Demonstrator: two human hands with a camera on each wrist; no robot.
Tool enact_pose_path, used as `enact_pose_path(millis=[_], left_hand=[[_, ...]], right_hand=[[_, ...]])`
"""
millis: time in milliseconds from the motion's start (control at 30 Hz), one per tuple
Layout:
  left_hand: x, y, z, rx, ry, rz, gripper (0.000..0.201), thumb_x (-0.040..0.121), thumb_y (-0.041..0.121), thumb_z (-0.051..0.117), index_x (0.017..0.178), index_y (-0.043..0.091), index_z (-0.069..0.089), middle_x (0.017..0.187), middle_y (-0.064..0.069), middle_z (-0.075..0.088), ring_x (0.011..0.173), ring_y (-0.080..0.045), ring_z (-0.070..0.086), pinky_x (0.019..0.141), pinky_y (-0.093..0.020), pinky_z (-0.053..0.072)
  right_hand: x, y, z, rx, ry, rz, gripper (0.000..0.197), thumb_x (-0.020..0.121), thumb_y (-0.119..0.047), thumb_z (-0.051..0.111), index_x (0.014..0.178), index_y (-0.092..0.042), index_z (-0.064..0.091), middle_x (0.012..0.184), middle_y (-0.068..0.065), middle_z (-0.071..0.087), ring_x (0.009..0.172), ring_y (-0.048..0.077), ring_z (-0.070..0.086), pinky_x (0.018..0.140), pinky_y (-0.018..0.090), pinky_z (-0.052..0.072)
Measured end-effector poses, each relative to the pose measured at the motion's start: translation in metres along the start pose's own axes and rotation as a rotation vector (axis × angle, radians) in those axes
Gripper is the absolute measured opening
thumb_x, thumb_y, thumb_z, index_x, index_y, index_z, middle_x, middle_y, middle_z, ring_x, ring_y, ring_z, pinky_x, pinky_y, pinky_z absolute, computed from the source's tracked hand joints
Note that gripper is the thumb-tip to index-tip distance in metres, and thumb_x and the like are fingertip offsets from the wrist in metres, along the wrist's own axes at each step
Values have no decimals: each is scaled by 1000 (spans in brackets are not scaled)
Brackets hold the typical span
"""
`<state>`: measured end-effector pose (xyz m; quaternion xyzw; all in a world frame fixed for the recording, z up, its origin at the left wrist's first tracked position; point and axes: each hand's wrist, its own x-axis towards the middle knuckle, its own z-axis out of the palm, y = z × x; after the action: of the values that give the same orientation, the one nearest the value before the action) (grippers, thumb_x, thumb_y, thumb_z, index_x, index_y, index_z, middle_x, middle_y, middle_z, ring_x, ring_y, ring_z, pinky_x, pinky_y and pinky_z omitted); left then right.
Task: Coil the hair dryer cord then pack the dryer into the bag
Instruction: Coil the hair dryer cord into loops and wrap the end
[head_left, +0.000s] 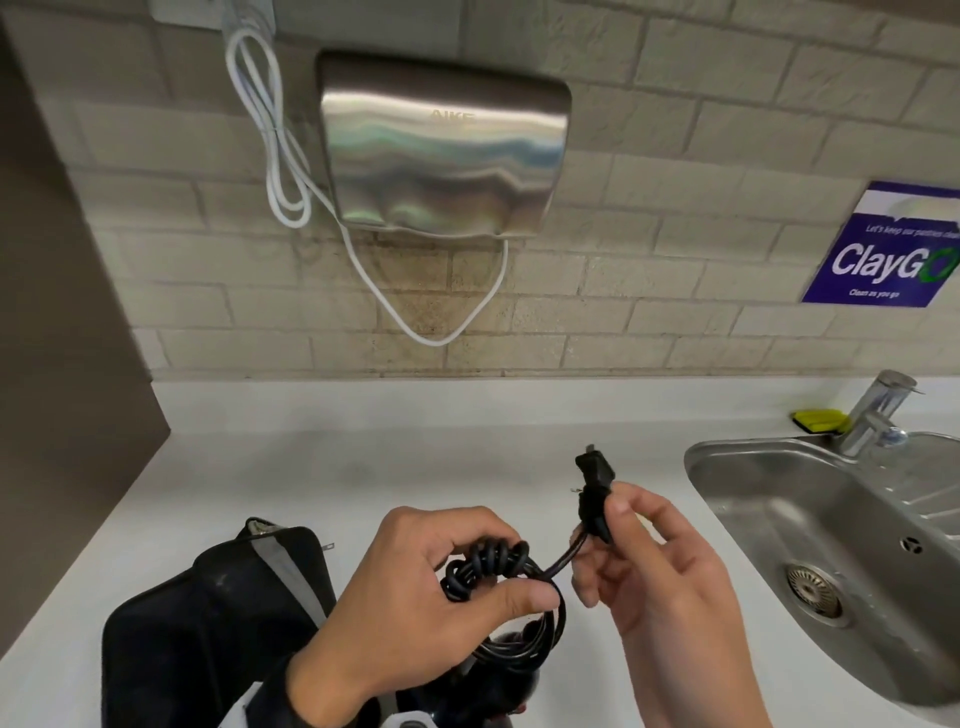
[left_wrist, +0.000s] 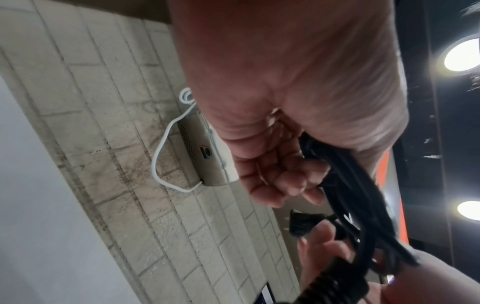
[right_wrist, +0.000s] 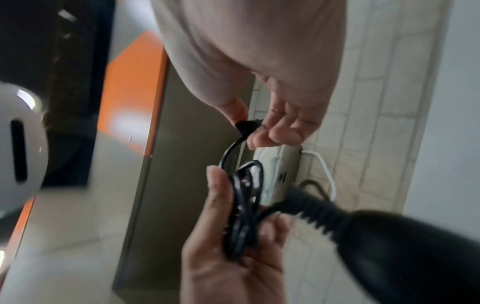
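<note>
1. Our left hand (head_left: 415, 587) gripped the coiled black cord (head_left: 498, 571) above the tabletop (head_left: 363, 441).
2. Our right hand (head_left: 660, 582) pinched the cord just below its plug (head_left: 595, 467).
3. The dark bag (head_left: 208, 623) lay on the tabletop beneath our left hand.
4. The dryer (right_wrist: 405, 253) hung under the coil.

office pantry, steel sink (head_left: 852, 525), wall hand dryer (head_left: 441, 145), "clean as you go" sign (head_left: 893, 249)

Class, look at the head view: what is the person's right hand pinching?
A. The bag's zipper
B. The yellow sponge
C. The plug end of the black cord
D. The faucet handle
C: the right hand pinches the plug end of the black cord, while the left hand holds the coiled cord.
</note>
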<state>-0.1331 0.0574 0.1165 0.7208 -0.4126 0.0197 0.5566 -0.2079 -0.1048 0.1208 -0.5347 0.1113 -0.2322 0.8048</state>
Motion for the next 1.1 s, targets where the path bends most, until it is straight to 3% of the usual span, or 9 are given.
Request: enact_pose_path(millis=[67, 133, 233, 400, 533, 667, 767, 900, 1100], left_hand=[[0, 0, 0, 5, 12, -2, 25, 71, 50, 79, 71, 28, 69, 58, 10, 62, 52, -2, 53, 55, -11, 39], [0, 1, 1, -1, 24, -3, 25, 72, 49, 79, 69, 26, 69, 55, 14, 57, 50, -1, 50, 54, -9, 36], [1, 1, 2, -34, 28, -15, 24, 72, 47, 79, 67, 26, 68, 54, 17, 54, 49, -1, 47, 53, -9, 35], [3, -1, 4, -121, 40, -26, 20, 71, 46, 77, 66, 30, 67, 54, 19, 54, 51, 0, 48, 55, -9, 36], [4, -5, 4, -159, 45, -4, 19, 74, 54, 74, 68, 37, 66, 58, 20, 57, 56, 1, 52, 60, -8, 37], [4, -13, 8, -170, 63, 1, 32, 74, 61, 71, 69, 30, 65, 61, 16, 55, 58, -3, 49, 61, -14, 37], [4, -17, 9, -183, 64, 17, 41, 76, 62, 68, 70, 22, 63, 62, 12, 56, 59, -7, 51, 62, -18, 39], [4, -20, 9, -211, 54, 43, 50, 80, 70, 55, 75, 21, 61, 64, 16, 52, 57, -4, 48, 59, -15, 38], [1, -22, 10, -247, 57, 30, 58, 87, 70, 41, 82, 17, 63, 67, -6, 55, 60, -27, 52, 57, -40, 44]], right_hand=[[-1, 6, -2, -169, 69, -111, 36, 72, -31, 80, 100, -19, 61, 62, 9, 64, 50, 21, 51, 52, 29, 45], [-3, 10, -2, -339, 79, -262, 17, 83, -33, 68, 98, -32, 62, 77, 4, 67, 59, 16, 58, 59, 22, 49], [-5, 12, -4, -474, -12, -379, 19, 88, -26, 53, 95, -29, 70, 99, 1, 69, 80, 17, 65, 68, 14, 49], [-7, 13, -9, -401, -272, -225, 33, 81, -8, 53, 103, -25, 71, 110, 5, 72, 94, 19, 66, 79, 18, 50], [-5, 18, -9, -348, -238, -160, 23, 74, -9, 67, 92, -23, 73, 93, 9, 75, 87, 17, 70, 77, 22, 54], [-6, 19, -6, -258, -227, -98, 18, 73, -19, 72, 91, -19, 73, 85, 12, 75, 80, 18, 71, 73, 22, 55], [-8, 22, -2, -81, -263, 11, 51, 55, -44, 87, 91, -12, 73, 74, 12, 73, 66, 20, 68, 63, 23, 55], [-10, 22, 4, 191, -286, 193, 65, 41, -37, 95, 87, 2, 72, 68, 21, 69, 55, 24, 65, 54, 26, 55], [-10, 24, 7, 337, -317, 325, 65, 41, -27, 96, 90, 7, 70, 73, 24, 68, 56, 25, 65, 51, 32, 54]])
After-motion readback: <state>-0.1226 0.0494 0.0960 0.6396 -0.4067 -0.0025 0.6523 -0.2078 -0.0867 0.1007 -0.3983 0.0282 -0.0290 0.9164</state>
